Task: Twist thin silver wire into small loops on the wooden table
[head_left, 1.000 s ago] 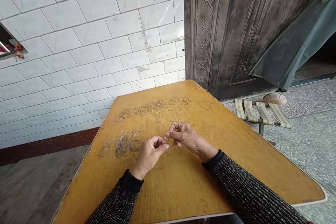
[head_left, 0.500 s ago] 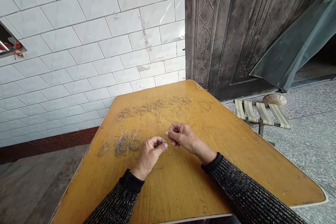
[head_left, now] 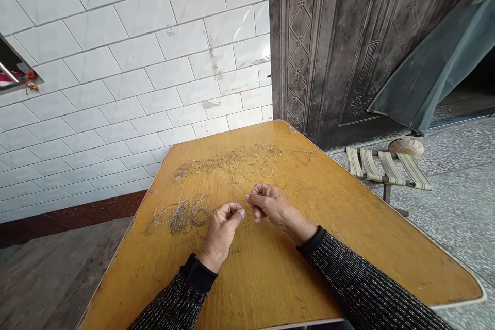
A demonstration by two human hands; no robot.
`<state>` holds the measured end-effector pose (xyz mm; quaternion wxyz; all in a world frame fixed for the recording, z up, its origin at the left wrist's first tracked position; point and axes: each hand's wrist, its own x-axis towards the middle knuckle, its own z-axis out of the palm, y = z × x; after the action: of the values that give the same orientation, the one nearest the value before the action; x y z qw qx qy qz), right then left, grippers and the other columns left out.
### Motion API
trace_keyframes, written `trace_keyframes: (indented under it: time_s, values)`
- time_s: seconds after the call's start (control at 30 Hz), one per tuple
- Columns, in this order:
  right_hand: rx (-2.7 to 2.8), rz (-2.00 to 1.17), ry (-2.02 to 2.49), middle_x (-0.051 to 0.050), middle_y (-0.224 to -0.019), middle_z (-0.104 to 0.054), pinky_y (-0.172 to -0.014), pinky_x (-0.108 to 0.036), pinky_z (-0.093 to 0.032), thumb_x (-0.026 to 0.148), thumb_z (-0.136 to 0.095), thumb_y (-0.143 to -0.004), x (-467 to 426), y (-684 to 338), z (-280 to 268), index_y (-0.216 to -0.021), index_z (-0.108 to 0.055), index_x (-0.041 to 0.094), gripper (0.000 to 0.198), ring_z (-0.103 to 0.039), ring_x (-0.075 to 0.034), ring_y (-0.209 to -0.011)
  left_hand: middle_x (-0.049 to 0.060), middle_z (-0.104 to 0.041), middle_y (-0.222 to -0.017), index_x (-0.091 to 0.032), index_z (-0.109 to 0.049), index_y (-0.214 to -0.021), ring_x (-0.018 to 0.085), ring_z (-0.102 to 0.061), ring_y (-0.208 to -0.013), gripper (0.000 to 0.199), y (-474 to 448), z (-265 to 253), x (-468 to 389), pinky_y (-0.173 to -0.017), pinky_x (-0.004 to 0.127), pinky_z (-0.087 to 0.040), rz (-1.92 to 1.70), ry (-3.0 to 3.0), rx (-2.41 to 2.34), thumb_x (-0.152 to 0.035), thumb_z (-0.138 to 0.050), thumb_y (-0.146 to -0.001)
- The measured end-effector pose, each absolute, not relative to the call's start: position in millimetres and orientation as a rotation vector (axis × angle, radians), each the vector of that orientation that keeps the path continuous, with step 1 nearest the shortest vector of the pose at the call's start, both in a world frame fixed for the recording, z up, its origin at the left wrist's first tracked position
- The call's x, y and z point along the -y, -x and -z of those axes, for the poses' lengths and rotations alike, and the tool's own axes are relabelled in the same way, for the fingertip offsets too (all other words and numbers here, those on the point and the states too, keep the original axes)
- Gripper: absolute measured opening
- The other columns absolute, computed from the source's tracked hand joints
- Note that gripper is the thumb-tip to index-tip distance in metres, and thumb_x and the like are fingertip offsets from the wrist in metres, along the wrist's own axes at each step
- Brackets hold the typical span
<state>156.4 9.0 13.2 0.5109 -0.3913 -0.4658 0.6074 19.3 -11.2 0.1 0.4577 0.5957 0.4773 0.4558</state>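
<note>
Over the middle of the table, my left hand point(head_left: 225, 229) has its fingers curled in and the thumb pressed on the forefinger, in a pinch on a thin wire that barely shows. Close by on the right, my right hand point(head_left: 273, 207) pinches thumb and forefinger on the thin wire too; its other fingers are bent. A small gap lies between the two hands. Left of my left hand is a heap of coiled wires point(head_left: 181, 218) with loose ends sticking up. Beyond my hands, a row of bent wire loops point(head_left: 211, 164) and several nearer wire loops point(head_left: 251, 171) lie flat.
The yellow wooden table point(head_left: 332, 247) narrows toward a white tiled wall point(head_left: 143, 51) and a dark patterned door point(head_left: 328, 62). A wire triangle point(head_left: 303, 157) lies near its far right edge. On the floor to the right stand a folding stool point(head_left: 386, 167) and a ball point(head_left: 406, 147).
Both hands keep their pinch and hardly move. My left hand shifts slightly left, so the gap between the fingertips is a little wider. The view tilts slightly.
</note>
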Motion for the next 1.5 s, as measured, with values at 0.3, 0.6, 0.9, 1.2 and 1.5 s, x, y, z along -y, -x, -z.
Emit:
trace_keyframes:
  time_s: [0.3, 0.6, 0.9, 1.2, 1.5]
  values:
    - [1.078, -1.498, 0.931, 0.008, -0.036, -0.047, -0.033, -0.019, -0.038, 0.031, -0.064, -0.059, -11.4, -153.5, -6.8, -0.053, -0.042, 0.019, 0.026, -0.039, -0.006, -0.027, -0.004, -0.044, -0.055, -0.015, -0.054, -0.061, 0.008, -0.036, -0.052, 0.017, -19.9, 4.0, 7.7, -0.053, 0.021, -0.03, -1.211, -1.355, -1.158, -0.03, -0.062, -0.066]
    - [1.194, -1.319, 0.938, 0.001, -0.063, -0.055, -0.045, -0.017, -0.041, 0.038, -0.059, -0.066, -11.5, -162.8, -17.3, -0.069, -0.052, 0.016, 0.023, -0.052, -0.01, -0.06, -0.003, -0.049, -0.065, -0.015, -0.057, -0.078, 0.007, -0.046, -0.055, 0.025, -18.0, -4.3, 7.8, -0.051, 0.02, -0.036, -1.163, -1.061, -1.007, -0.033, -0.068, -0.064]
    - [1.301, -1.133, 1.084, 0.004, -0.048, -0.045, -0.037, -0.019, -0.029, 0.039, -0.053, -0.069, -17.0, -166.1, -13.5, -0.055, -0.048, 0.017, 0.026, -0.038, -0.006, -0.04, 0.007, -0.061, -0.082, -0.015, -0.058, -0.089, 0.019, -0.062, -0.075, 0.036, -14.4, -12.1, 10.6, -0.059, 0.025, -0.043, -1.007, -0.902, -0.838, -0.047, -0.057, -0.072]
    - [1.276, -1.167, 1.034, 0.005, -0.044, -0.043, -0.039, -0.019, -0.028, 0.039, -0.055, -0.068, -15.2, -167.9, -16.3, -0.051, -0.046, 0.017, 0.029, -0.036, -0.005, -0.038, 0.01, -0.064, -0.084, -0.013, -0.061, -0.087, 0.02, -0.06, -0.083, 0.031, -10.2, -11.4, 10.1, -0.063, 0.027, -0.043, -0.978, -0.993, -0.865, -0.04, -0.06, -0.073]
    - [1.293, -1.214, 1.007, 0.004, -0.048, -0.046, -0.037, -0.019, -0.029, 0.046, -0.053, -0.071, -14.4, -165.3, -14.4, -0.057, -0.049, 0.016, 0.033, -0.036, -0.005, -0.037, 0.002, -0.057, -0.068, -0.013, -0.066, -0.08, 0.006, -0.044, -0.056, 0.024, -9.2, -11.0, 8.0, -0.047, 0.018, -0.029, -0.962, -1.048, -0.954, -0.028, -0.07, -0.062]
